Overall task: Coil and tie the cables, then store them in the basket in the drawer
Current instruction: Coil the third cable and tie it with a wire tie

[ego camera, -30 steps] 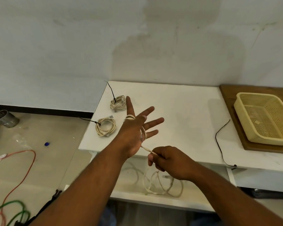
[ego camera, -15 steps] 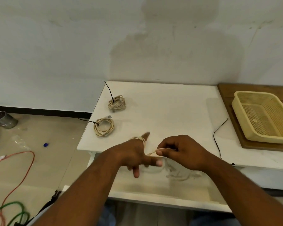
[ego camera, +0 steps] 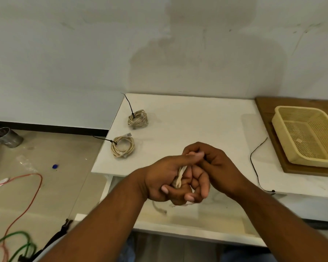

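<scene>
A beige cable (ego camera: 179, 176) is wound in loops around my left hand (ego camera: 170, 178), whose fingers curl over the loops. My right hand (ego camera: 214, 163) pinches the cable at my left index fingertip. The cable's loose end with its plug (ego camera: 160, 209) dangles blurred over the open white drawer (ego camera: 197, 225). Two coiled beige cables with black ties lie on the white table (ego camera: 197, 120): one at the back left (ego camera: 138, 119), one nearer the left edge (ego camera: 123, 146). A yellow basket (ego camera: 309, 135) stands at the right on a wooden board (ego camera: 269, 110).
A loose black tie (ego camera: 256, 167) lies on the table between my hands and the basket. On the floor at the left are a metal can (ego camera: 7, 137), a red cable (ego camera: 27, 195) and a green cable (ego camera: 17, 242).
My left hand dropped from spread and raised to low over the drawer, its fingers curling round the loops. My right hand came up against it with the cable, and most slack left the drawer.
</scene>
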